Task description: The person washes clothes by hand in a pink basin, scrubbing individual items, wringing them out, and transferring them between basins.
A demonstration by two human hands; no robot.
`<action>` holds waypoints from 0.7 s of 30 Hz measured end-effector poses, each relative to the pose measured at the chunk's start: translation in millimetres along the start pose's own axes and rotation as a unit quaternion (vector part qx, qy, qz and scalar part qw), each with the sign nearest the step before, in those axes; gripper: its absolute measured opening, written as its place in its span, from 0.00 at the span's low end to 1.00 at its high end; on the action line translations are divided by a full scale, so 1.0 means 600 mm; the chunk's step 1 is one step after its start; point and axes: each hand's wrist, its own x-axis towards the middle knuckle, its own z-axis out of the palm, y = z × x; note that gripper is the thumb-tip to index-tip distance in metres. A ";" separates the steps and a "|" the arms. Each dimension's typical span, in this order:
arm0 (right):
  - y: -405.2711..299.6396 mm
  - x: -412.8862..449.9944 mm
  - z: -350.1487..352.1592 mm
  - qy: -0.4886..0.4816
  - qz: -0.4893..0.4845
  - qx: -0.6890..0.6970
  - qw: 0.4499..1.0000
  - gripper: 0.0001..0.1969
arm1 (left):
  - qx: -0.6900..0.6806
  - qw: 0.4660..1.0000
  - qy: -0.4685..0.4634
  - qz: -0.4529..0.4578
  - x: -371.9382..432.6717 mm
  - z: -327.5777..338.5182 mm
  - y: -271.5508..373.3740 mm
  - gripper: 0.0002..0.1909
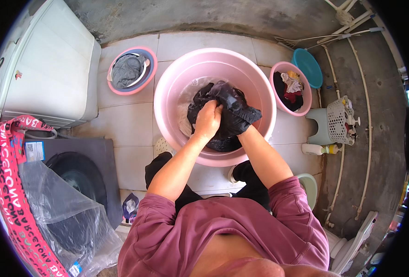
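A dark wet garment [227, 98] is bunched up over the large pink basin [166, 86]. My left hand [208, 117] grips a fold of it between thumb and curled fingers. My right forearm [265, 152] reaches in from the right, and the black cloth wraps over the wrist. That hand is covered by the garment, so its fingers are hidden. Below the cloth, sudsy water [185, 93] shows at the basin's left side, with more dark fabric [225, 144] near its front wall.
A smaller basin [151, 55] with grey cloth stands left. At right are a pink basin [307, 100] of mixed clothes, a blue basin [312, 71], a perforated basket [336, 117] and a white bottle [312, 149]. A front-loading washing machine [111, 149] is at lower left, partly under plastic.
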 end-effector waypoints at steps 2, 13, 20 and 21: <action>0.003 -0.017 0.003 -0.026 0.110 0.205 0.972 0.14 | 0.001 0.998 0.048 -0.049 0.002 0.003 -0.014 0.12; -0.047 -0.015 -0.007 -0.145 -0.168 -0.468 0.855 0.15 | -0.745 0.580 -0.195 -0.264 0.028 -0.042 0.015 0.18; -0.132 0.002 -0.095 -0.081 0.157 0.002 0.984 0.11 | -0.675 0.681 -0.021 -0.284 0.087 -0.113 -0.092 0.18; -0.158 0.007 -0.104 -0.076 0.133 0.093 0.984 0.12 | -0.675 0.681 -0.022 -0.284 0.088 -0.108 -0.092 0.18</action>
